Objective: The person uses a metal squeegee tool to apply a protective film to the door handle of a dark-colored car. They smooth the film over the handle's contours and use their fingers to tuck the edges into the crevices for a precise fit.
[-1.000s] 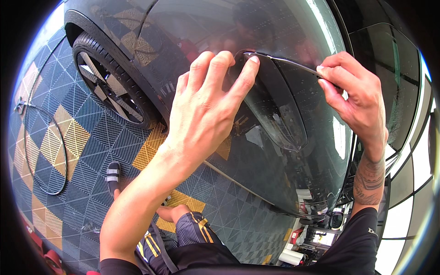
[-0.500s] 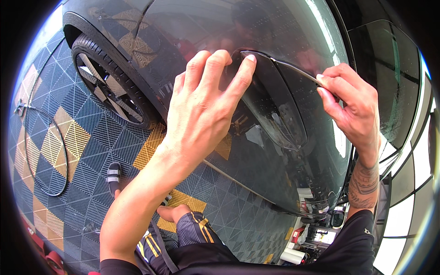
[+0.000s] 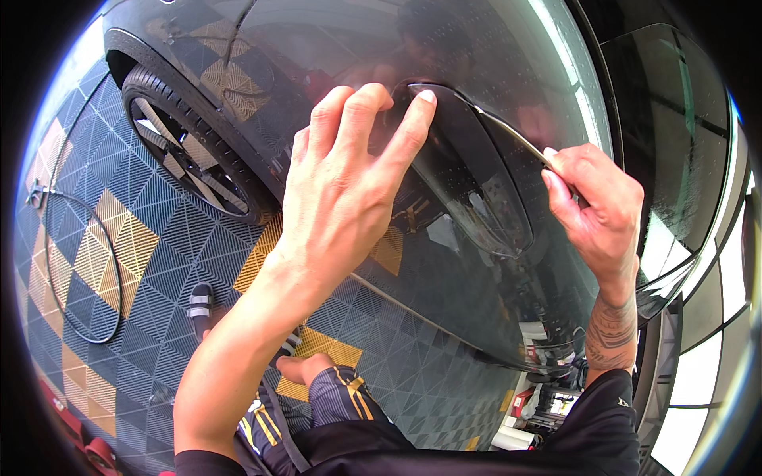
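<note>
A dark grey, glossy car body [image 3: 492,47] fills the middle of the view, with water droplets on it. In its side is a long black recessed panel [image 3: 460,143] with a pointed outline. My left hand [image 3: 337,182] has its fingers spread, the index fingertip resting near the upper tip of that panel. My right hand [image 3: 591,202] pinches the free end of a thin, pale, shiny strip [image 3: 514,133]. The strip's other end meets the panel's upper edge, to the right of my left index finger. What the strip is made of cannot be made out.
A black tyre and wheel [image 3: 186,151] stand at the left. A thin dark hose [image 3: 119,262] lies looped on the grey and yellow tiled floor [image 3: 171,254]. Rolls and boxes [image 3: 516,436] are at the lower right, and a dark car window [image 3: 675,119] is at the far right.
My right hand has moved down and slightly left, still pinching the strip, which now slopes more steeply. My left hand has shifted slightly left with its index finger still near the panel's tip.
</note>
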`<control>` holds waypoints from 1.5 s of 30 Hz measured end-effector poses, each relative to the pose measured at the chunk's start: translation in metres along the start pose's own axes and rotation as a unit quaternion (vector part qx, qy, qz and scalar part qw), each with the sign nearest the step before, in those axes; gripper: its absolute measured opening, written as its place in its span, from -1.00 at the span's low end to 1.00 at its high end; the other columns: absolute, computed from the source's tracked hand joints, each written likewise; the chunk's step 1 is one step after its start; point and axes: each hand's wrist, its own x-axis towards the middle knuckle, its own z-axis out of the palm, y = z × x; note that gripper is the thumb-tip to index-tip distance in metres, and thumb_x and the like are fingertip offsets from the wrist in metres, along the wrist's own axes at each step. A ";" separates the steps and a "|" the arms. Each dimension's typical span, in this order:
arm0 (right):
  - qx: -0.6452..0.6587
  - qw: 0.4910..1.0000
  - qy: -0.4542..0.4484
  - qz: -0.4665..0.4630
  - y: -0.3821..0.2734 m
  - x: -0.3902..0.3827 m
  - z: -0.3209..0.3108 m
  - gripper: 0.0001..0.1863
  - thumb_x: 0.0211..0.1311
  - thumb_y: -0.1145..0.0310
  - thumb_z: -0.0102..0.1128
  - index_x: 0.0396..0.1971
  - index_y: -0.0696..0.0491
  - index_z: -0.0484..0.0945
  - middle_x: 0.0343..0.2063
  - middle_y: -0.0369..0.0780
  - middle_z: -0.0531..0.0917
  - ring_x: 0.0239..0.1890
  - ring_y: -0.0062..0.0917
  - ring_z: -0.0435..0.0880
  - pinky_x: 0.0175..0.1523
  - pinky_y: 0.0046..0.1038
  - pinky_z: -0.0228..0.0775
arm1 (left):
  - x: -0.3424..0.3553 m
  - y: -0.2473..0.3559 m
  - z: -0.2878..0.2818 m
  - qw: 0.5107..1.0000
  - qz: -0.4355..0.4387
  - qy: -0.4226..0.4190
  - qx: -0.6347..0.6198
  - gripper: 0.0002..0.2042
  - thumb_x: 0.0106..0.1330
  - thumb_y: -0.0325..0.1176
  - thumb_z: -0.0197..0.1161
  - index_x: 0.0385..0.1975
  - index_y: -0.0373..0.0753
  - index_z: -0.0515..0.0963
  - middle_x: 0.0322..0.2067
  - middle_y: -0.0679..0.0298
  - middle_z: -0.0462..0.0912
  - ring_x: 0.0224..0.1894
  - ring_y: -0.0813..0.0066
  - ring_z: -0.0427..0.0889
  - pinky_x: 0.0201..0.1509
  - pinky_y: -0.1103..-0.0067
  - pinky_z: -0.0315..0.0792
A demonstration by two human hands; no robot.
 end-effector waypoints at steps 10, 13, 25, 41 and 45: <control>0.020 0.994 0.079 0.070 -0.019 -0.031 0.028 -0.77 -0.02 0.63 0.32 -0.28 0.23 0.62 -0.45 -0.11 0.65 -0.47 -0.40 0.68 -0.40 -0.52 0.52 | 0.003 0.003 -0.001 1.000 -0.002 0.001 0.010 -0.31 -0.17 -0.63 0.19 0.13 -0.05 0.43 -0.04 0.20 0.33 0.05 0.18 0.33 -0.07 0.36 0.40; 0.038 0.988 0.122 0.092 -0.027 -0.038 0.045 -0.75 -0.01 0.64 0.33 -0.25 0.24 0.62 -0.42 -0.12 0.65 -0.47 -0.43 0.68 -0.41 -0.55 0.52 | 0.004 0.003 -0.003 1.000 -0.004 -0.010 0.009 -0.29 -0.21 -0.62 0.23 0.12 -0.05 0.44 -0.04 0.20 0.33 0.04 0.17 0.33 -0.04 0.34 0.40; 0.061 0.973 0.173 0.137 -0.025 -0.048 0.055 -0.76 -0.01 0.66 0.33 -0.27 0.25 0.63 -0.42 -0.15 0.62 -0.48 -0.51 0.65 -0.41 -0.59 0.50 | 0.010 0.005 -0.006 0.999 0.009 -0.039 -0.010 -0.26 -0.26 -0.69 0.16 0.12 -0.09 0.45 -0.05 0.11 0.32 0.04 0.08 0.32 0.08 0.29 0.36; 0.091 0.957 0.206 0.180 -0.019 -0.067 0.061 -0.74 -0.04 0.70 0.33 -0.26 0.26 0.65 -0.43 -0.17 0.60 -0.43 -0.54 0.61 -0.34 -0.62 0.47 | 0.013 0.005 -0.011 0.997 0.017 -0.077 0.021 -0.26 -0.13 -0.77 0.05 0.21 -0.13 0.38 -0.01 0.08 0.29 0.02 0.19 0.33 0.02 0.41 0.37; 0.095 0.955 0.204 0.195 -0.017 -0.079 0.061 -0.74 -0.04 0.72 0.32 -0.26 0.28 0.64 -0.42 -0.15 0.60 -0.42 -0.53 0.61 -0.31 -0.62 0.46 | 0.012 0.006 -0.006 0.997 0.024 -0.068 0.023 -0.27 -0.12 -0.76 0.05 0.21 -0.12 0.38 0.00 0.09 0.30 0.05 0.20 0.33 0.09 0.39 0.35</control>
